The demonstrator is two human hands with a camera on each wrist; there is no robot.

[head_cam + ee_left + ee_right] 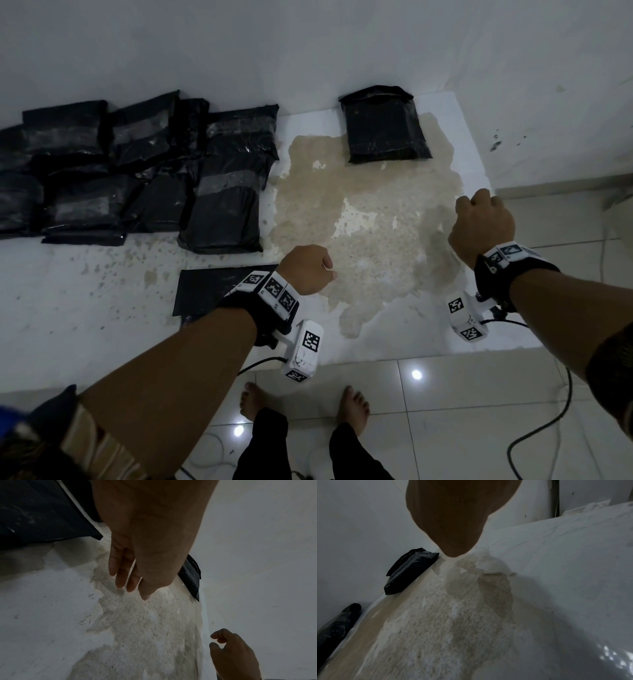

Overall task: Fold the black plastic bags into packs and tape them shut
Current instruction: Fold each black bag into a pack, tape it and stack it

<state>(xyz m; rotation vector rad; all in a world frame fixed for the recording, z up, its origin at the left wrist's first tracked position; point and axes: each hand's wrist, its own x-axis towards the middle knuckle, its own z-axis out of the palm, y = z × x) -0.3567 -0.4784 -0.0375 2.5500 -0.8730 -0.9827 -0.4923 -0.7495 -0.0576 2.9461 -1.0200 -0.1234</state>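
Observation:
Several taped black packs (137,171) lie heaped on the left of the white table (68,291). A single black pack (385,128) (190,577) (409,572) lies apart at the back against the wall. One flat black bag (205,291) is spread near the front edge, partly under my left wrist. My left hand (313,267) (126,577) hovers over the worn patch, fingers relaxed and holding nothing. My right hand (481,222) (229,651) hangs by the table's right edge, loosely curled, with nothing visible in it. The right wrist view hides its fingers.
A worn beige patch (370,240) covers the table's middle. The wall (308,51) runs right behind the table. Tiled floor (462,411), my bare feet (354,404) and a black cable (548,421) lie below the front edge.

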